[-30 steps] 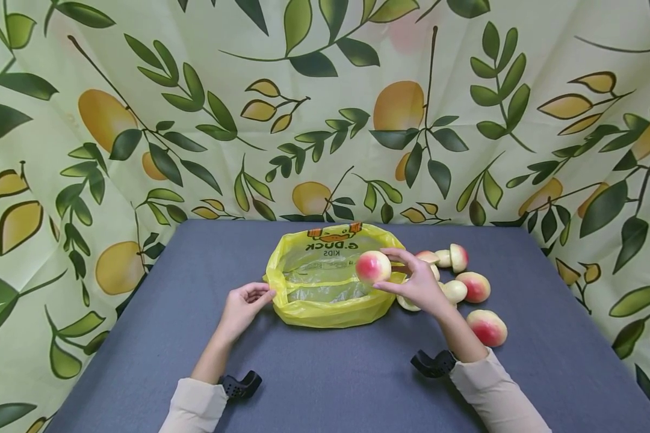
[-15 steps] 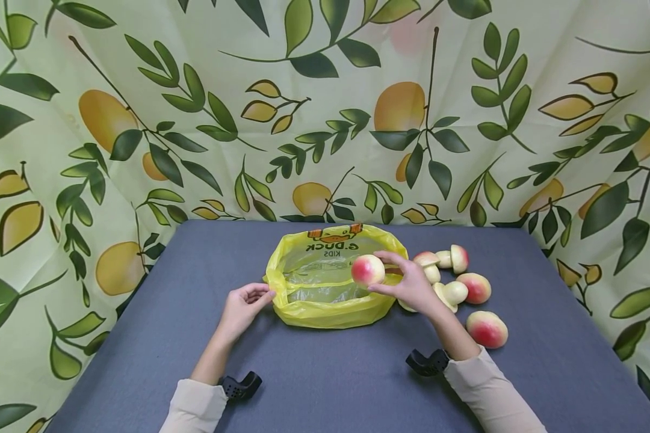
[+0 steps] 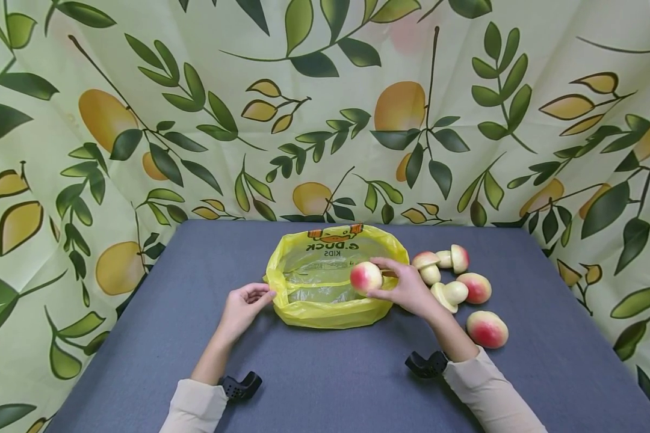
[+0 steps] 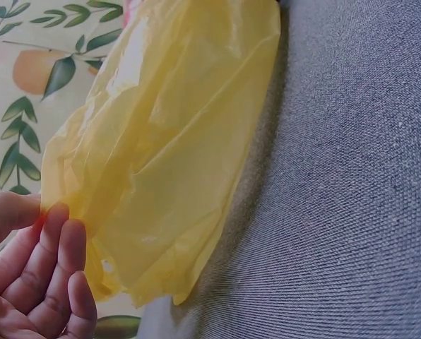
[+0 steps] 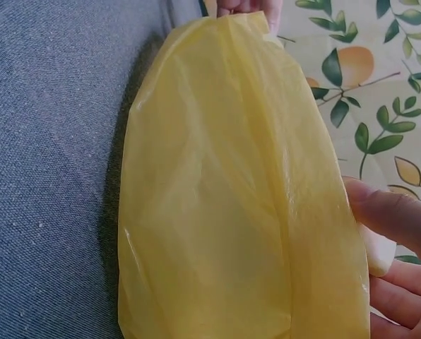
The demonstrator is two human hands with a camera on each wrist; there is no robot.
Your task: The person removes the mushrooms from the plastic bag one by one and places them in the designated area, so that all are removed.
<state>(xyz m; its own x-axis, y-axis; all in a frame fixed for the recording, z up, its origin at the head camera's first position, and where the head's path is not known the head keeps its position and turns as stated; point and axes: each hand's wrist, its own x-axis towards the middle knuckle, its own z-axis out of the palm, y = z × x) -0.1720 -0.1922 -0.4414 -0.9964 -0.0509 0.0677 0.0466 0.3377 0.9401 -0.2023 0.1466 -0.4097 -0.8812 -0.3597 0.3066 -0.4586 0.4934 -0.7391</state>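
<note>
Item one: a translucent yellow plastic bag (image 3: 330, 317), mouth open, standing on a blue-grey woven tablecloth (image 3: 325, 385); from my head view, dark reversed lettering (image 3: 333, 247) reading "G. DUCK KIDS" shows on its far wall.

Item two: the left hand (image 3: 245, 307), thumb and fingertips pinching the bag's rim at its left end, a grip my left wrist view confirms.

Item three: the right hand (image 3: 411, 288), thumb and fingers set around a mushroom-shaped piece with a rounded red-and-cream cap (image 3: 365, 277). I find this piece above the right part of the bag's mouth, cap facing left. The bag's wall covers much of it in my right wrist view, so I cannot tell whether the two touch.

Item four: to the right of the bag, three similar mushrooms with cream stems (image 3: 455, 293) and two more red-and-cream caps (image 3: 487, 329), the nearest one lying apart.

Item five: pale sleeves (image 3: 195, 403), with a black device (image 3: 241, 386) at each wrist.

Item six: a leaf-and-fruit printed fabric backdrop (image 3: 325, 144).
</note>
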